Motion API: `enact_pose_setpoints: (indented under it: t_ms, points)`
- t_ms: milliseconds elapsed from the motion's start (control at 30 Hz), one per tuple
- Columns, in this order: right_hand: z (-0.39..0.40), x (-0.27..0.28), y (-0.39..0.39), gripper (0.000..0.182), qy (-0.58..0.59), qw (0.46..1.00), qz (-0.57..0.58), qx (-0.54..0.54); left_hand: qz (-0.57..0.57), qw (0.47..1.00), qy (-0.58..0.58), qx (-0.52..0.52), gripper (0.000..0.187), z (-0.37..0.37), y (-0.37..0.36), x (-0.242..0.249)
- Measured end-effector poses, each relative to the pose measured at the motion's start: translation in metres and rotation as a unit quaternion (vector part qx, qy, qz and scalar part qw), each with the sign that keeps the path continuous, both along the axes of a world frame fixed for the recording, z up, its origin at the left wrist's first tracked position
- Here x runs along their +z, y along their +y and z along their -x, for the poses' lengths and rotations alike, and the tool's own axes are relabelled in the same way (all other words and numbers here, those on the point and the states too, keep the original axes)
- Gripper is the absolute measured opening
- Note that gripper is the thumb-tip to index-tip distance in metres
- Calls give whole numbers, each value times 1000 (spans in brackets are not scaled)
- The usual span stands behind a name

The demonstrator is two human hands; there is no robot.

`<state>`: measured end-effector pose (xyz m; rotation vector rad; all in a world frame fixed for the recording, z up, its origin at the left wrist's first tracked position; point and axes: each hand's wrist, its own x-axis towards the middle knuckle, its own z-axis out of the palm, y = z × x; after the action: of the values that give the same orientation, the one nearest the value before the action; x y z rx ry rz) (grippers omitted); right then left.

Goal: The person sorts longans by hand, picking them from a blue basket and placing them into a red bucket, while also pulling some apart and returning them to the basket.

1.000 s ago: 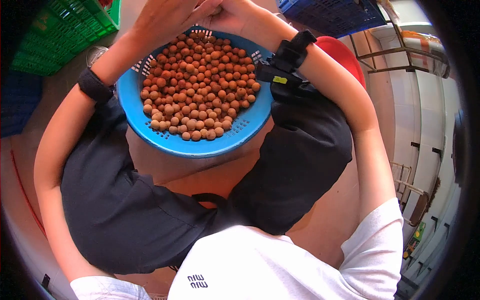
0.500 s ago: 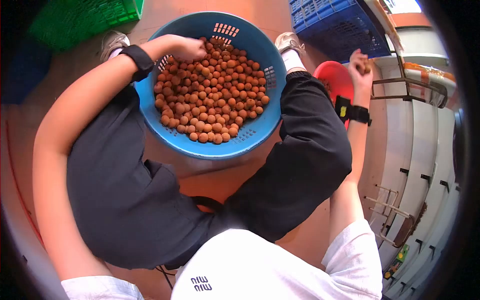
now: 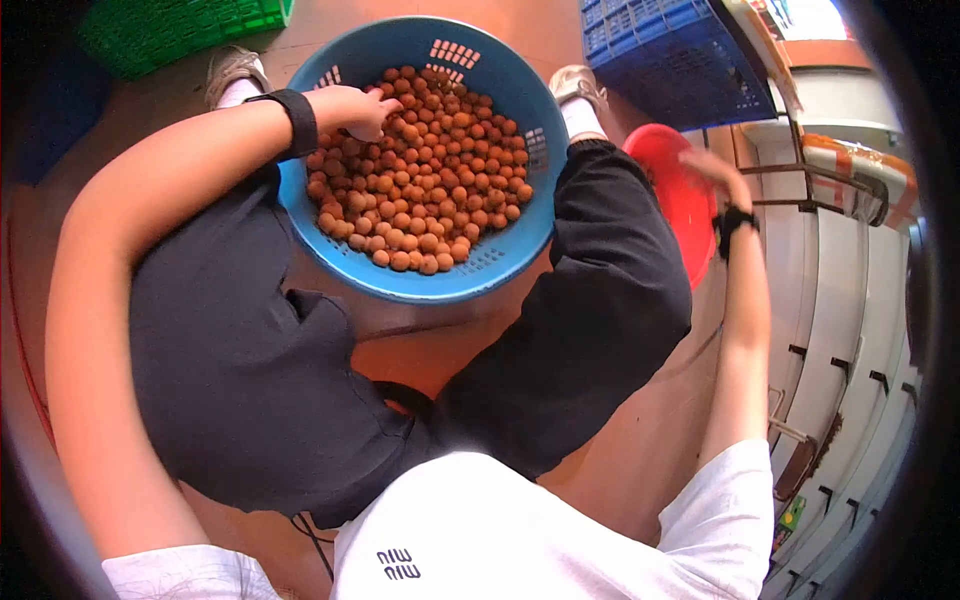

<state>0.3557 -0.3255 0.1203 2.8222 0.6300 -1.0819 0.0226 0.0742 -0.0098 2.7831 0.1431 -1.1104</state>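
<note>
Brown round longans (image 3: pixel 430 185) fill much of a blue plastic basket (image 3: pixel 400 285) between my legs. My left hand (image 3: pixel 362 112) reaches over the basket's left side, its fingers slightly apart against the upper left of the pile; I see no fruit gripped in them. Off to the right, my right hand (image 3: pixel 715 168) is over the rim of a red basin (image 3: pixel 690 215). Its fingers look stretched out, though blurred, and no longan shows in them. My right leg covers part of the basin, so its contents are mostly hidden.
A green crate (image 3: pixel 180 35) stands at the upper left, and a blue crate (image 3: pixel 680 65) at the upper right. Beyond the basin are a metal frame (image 3: pixel 790 185) and a taped box (image 3: pixel 860 165). My shoes (image 3: pixel 580 85) flank the basket.
My right hand, which held longans beyond the basin, has moved left over its rim, and its fingers have opened. My left hand has shifted slightly left and its fingers have loosened.
</note>
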Motion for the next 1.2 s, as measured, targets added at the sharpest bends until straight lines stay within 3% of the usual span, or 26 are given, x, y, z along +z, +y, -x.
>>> enact_pose_setpoints:
  t_ms: [33,67,133,167,233,267,333,467,500,567,667,700,800,867,933,1067,1100,1200]
  points:
    - [-60,-28,-5,42,-66,990,-50,117,-9,1000,15,12,65,3,-6,11]
    - [-43,-20,36,39,-62,974,-48,211,-8,1000,12,8,65,1,-8,4]
    - [8,-9,135,31,-51,973,-30,224,-13,1000,5,6,64,-3,-6,-9]
    - [39,-7,172,29,-6,957,-62,283,-1,1000,-2,9,63,-3,-5,-9]
    - [24,-72,231,29,1,789,-225,572,37,999,-15,34,63,-3,-6,-6]
    - [79,-74,255,26,27,886,-136,442,57,997,-22,45,63,-2,-6,-4]
    - [150,-95,274,24,68,899,-118,417,99,992,-77,19,56,1,-4,-7]
    - [237,-112,263,30,120,845,233,466,113,980,-164,-22,45,-2,1,-19]
    - [244,-107,238,33,32,793,116,597,109,977,-179,-35,45,-3,4,-23]
    - [236,-120,224,38,43,724,76,684,100,975,-188,-54,46,-3,2,-25]
    - [232,-129,220,44,41,759,34,649,96,975,-188,-69,52,-2,3,-33]
    - [234,-130,221,38,32,758,50,649,96,977,-180,-66,52,-3,4,-34]
    - [235,-129,218,29,87,825,32,558,94,978,-175,-64,53,-1,1,-30]
    - [234,-138,221,25,56,805,60,588,98,982,-156,-46,54,-2,2,-34]
    - [240,-135,226,23,42,785,112,608,107,969,-209,-77,55,2,11,-49]
    - [237,-136,222,16,37,817,77,570,97,977,-179,-68,56,2,12,-51]
    - [231,-150,220,20,34,806,74,587,101,976,-180,-66,57,1,13,-51]
    - [250,-157,228,24,-57,692,163,701,109,976,-171,-79,57,-2,15,-53]
